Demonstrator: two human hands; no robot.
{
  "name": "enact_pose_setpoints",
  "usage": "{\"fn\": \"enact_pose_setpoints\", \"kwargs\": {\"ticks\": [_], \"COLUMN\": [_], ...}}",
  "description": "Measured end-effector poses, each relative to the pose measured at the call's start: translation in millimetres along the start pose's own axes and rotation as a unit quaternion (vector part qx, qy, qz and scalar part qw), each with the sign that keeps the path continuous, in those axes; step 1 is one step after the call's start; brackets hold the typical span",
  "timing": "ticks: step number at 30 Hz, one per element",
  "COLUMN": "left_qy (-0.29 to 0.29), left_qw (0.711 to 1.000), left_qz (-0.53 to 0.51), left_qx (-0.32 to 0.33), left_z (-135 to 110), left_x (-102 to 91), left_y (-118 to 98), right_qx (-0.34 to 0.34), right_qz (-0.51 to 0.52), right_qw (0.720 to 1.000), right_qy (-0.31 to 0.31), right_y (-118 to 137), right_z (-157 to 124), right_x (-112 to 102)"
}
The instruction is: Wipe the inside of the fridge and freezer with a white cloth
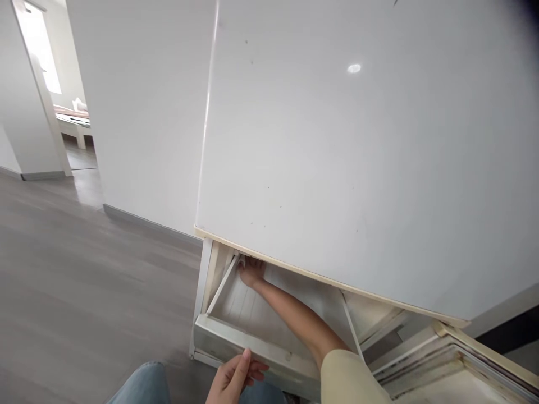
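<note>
While the left hand (231, 381) hangs at bottom centre, its grip loosely curled, parted a little, the rim of the pulled-out drawer (225, 329) runs just beyond. Inside, below frame centre, is the right hand (252, 273), partly hidden beneath the surface (320, 168); I cannot tell its hold. Floor (105, 292) spreads left to a wall (147, 112).

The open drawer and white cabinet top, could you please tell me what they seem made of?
Open drawer: probably painted or laminated board, with a satin look; its sides are thin, flat and pale. Cabinet top: likely glossy white laminate or lacquered board, as it mirrors a bright spot.
</note>
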State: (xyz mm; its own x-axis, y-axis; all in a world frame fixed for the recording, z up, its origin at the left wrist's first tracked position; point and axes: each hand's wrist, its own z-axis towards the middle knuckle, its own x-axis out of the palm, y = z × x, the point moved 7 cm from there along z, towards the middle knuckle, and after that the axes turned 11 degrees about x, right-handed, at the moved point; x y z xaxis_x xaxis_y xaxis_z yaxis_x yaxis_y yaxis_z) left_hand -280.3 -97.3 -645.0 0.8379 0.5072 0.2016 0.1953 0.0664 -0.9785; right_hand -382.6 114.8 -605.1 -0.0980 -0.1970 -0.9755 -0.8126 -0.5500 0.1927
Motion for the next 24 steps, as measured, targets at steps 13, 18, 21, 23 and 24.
{"fn": "enact_pose_setpoints", "kwargs": {"ticks": [13,18,21,23,24], "left_qy": [-0.002,-0.007,-0.009,-0.009,-0.008], "left_qw": [1.0,1.0,1.0,1.0,1.0], "left_qz": [0.007,0.001,-0.002,-0.004,-0.006], "left_qx": [0.003,-0.004,-0.007,-0.007,-0.009], "left_z": [-3.0,-4.7,-5.4,-5.4,-5.2], "left_x": [-0.8,-0.1,-0.4,-0.6,-0.6], "left_y": [-10.1,-12.6,-14.4,-14.3,-13.4], "right_qx": [-0.005,0.126,0.134,0.114,0.1], "right_qz": [-0.089,-0.151,-0.171,-0.163,-0.154], "right_qw": [0.989,0.974,0.97,0.973,0.975], "right_qy": [0.118,0.115,0.112,0.119,0.126], "right_y": [-140.9,-201.6,-194.1,-176.9,-166.5], "right_z": [-44.0,-64.7,-65.0,-59.2,-55.1], "right_x": [-0.5,-7.8,-6.2,-2.5,0.1]}}
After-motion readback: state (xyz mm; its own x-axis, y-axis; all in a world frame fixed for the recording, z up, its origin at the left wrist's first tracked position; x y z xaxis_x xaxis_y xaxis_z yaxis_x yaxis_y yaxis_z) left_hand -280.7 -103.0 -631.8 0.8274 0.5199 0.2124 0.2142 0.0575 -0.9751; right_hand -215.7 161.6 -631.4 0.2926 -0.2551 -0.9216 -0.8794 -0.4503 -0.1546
